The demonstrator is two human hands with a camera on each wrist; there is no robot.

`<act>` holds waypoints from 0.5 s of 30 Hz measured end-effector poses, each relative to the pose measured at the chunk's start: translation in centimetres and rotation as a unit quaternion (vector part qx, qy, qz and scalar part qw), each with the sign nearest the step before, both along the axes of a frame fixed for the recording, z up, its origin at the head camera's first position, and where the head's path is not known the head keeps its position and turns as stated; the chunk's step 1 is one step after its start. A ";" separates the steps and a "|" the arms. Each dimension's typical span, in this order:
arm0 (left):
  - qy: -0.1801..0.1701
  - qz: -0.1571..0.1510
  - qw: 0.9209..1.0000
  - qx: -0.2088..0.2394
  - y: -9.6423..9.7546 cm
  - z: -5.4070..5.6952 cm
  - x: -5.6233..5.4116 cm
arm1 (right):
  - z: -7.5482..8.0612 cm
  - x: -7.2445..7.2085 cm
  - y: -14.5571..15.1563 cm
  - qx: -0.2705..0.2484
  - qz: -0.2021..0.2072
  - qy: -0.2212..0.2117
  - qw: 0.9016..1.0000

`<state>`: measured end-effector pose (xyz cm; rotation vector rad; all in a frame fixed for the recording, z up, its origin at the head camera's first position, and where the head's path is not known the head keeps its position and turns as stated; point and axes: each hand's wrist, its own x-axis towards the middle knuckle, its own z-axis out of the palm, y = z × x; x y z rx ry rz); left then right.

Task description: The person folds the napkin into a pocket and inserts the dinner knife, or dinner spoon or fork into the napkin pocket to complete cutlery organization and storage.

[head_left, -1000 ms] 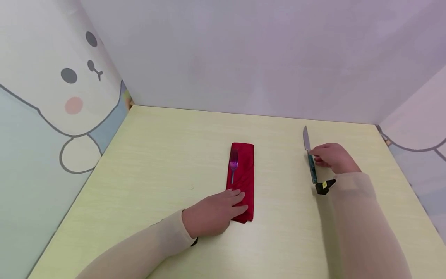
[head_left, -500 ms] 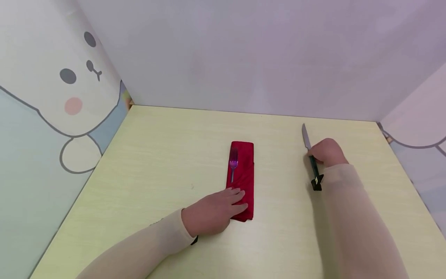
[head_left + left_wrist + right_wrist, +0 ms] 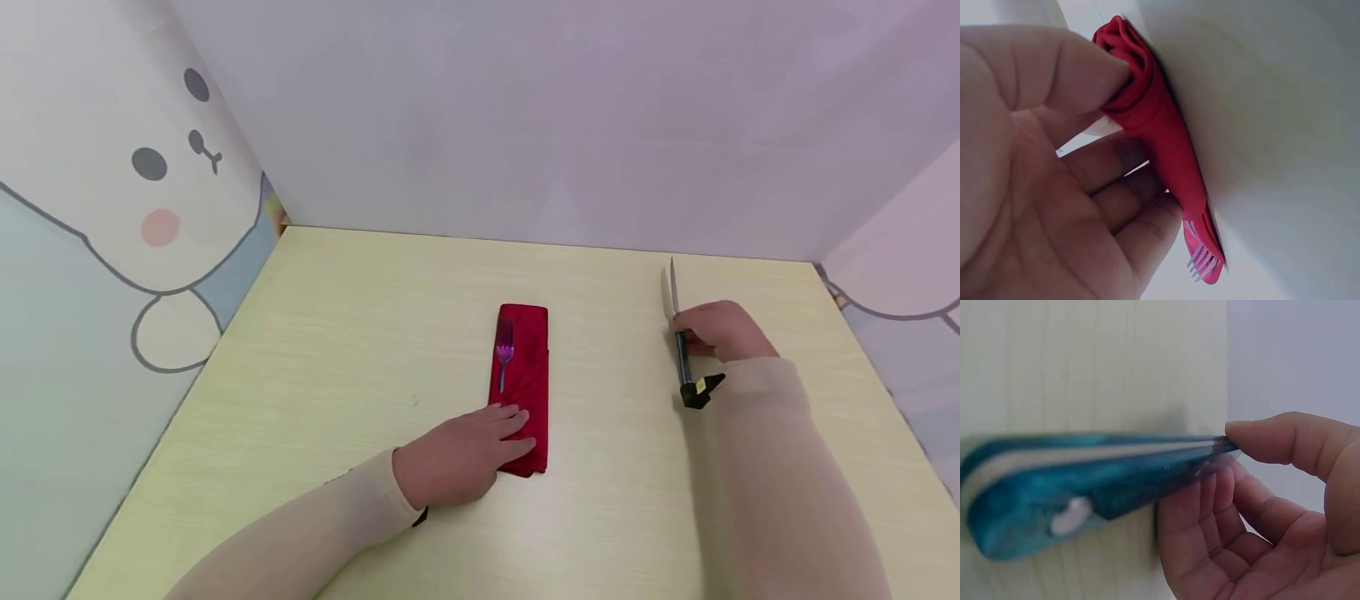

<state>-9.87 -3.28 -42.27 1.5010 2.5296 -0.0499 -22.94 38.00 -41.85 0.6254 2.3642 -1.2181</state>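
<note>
A folded dark red cloth napkin (image 3: pixel 534 358) lies lengthwise in the middle of the table. On its upper part shows a purple-tinted fork (image 3: pixel 504 352), and the left wrist view has its tines emerging from a fold. My left hand (image 3: pixel 457 458) rests over the napkin's near end with fingers extended and spread, the thumb against the rolled edge. To the right, my right hand (image 3: pixel 723 329) pinches a knife with a teal handle (image 3: pixel 1116 469) between thumb and fingers, where handle meets blade. The blade points to the table's far edge and looks narrow, turned partly on edge.
The pale wood-grain table (image 3: pixel 360 333) ends at a plain whitish wall (image 3: pixel 525 125). A side panel with a cartoon animal (image 3: pixel 150 225) stands at the left, and a similar one at the right. Black straps (image 3: pixel 701 390) sit at the wrists.
My right hand has closed its grip on the knife, shifted it slightly right and away, and turned its blade more on edge. The left hand, napkin and fork stay put.
</note>
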 end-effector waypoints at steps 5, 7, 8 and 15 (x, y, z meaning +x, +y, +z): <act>-0.002 0.001 1.000 0.002 0.0 0.0 0.0 | -0.1 0.5 1.0 -0.092 -0.011 0.002 0.996; -0.001 0.001 1.000 0.001 0.0 0.0 0.0 | -0.3 0.7 1.5 -0.146 -0.011 0.000 0.989; 0.000 0.001 1.000 0.000 0.0 0.0 0.0 | -0.3 0.8 1.7 -0.175 -0.014 -0.003 0.984; 0.007 -0.003 1.000 0.000 0.1 0.0 0.0 | -1.3 1.5 2.4 -0.347 -0.060 0.001 0.936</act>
